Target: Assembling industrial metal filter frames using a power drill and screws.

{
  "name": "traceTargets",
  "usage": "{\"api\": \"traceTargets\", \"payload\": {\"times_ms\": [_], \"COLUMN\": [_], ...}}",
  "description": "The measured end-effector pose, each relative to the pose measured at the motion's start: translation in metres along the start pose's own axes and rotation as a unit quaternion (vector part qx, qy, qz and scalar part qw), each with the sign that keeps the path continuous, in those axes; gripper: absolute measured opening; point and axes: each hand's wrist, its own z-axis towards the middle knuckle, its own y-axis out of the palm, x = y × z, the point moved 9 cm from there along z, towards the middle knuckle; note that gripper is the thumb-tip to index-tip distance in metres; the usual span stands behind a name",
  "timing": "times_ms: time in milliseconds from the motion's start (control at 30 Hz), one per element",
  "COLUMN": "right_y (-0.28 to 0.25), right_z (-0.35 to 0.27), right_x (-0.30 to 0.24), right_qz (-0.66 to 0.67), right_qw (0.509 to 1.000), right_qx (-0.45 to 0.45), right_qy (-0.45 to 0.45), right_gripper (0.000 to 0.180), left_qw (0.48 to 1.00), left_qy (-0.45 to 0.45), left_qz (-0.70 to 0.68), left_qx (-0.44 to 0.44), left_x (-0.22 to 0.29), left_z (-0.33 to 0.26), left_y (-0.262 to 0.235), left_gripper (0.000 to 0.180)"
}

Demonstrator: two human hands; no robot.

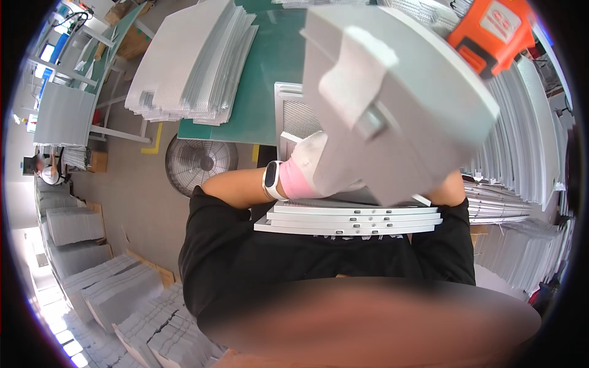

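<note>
A large grey boxy object (pixel 423 92) fills the upper middle, smooth and blurred, with a paler patch and a short stub on it; its kind I cannot make out. My left hand (pixel 314 161), in a white glove with a pink cuff, reaches in beside its lower left edge. The fingers are hidden. Behind the same object my right hand is out of sight; only the forearm (pixel 451 189) shows. Just in front of my body lies a small stack of white-framed panels (pixel 353 219). Beyond my left hand, another white-framed mesh panel (pixel 299 116) rests on the green table (pixel 261 73).
Thin white sheets (pixel 184 55) are stacked on the table's left. An orange boxy thing (pixel 494 30) is at the upper right, above rows of panels (pixel 512 135). A round floor fan (pixel 205 162) stands left of the table. Another person (pixel 50 168) is at far left, beyond stacked panels (pixel 126 288).
</note>
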Motion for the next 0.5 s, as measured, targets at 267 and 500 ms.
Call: {"api": "traceTargets", "payload": {"times_ms": [267,500], "right_y": [-0.014,-0.009], "right_z": [0.052,0.059], "right_x": [-0.084,-0.096], "right_qz": [0.037,-0.147], "right_qw": [0.984,0.976], "right_qx": [0.111,0.064], "right_qy": [-0.137,-0.150], "right_gripper": [0.032,0.038], "left_qw": [0.960,0.879], "left_qy": [-0.062,-0.047], "left_qz": [-0.103,-0.244], "left_qx": [-0.251,-0.407], "left_x": [-0.017,-0.054], "left_z": [0.033,0.041], "left_y": [-0.041,-0.036], "left_gripper": [0.036,0.032]}}
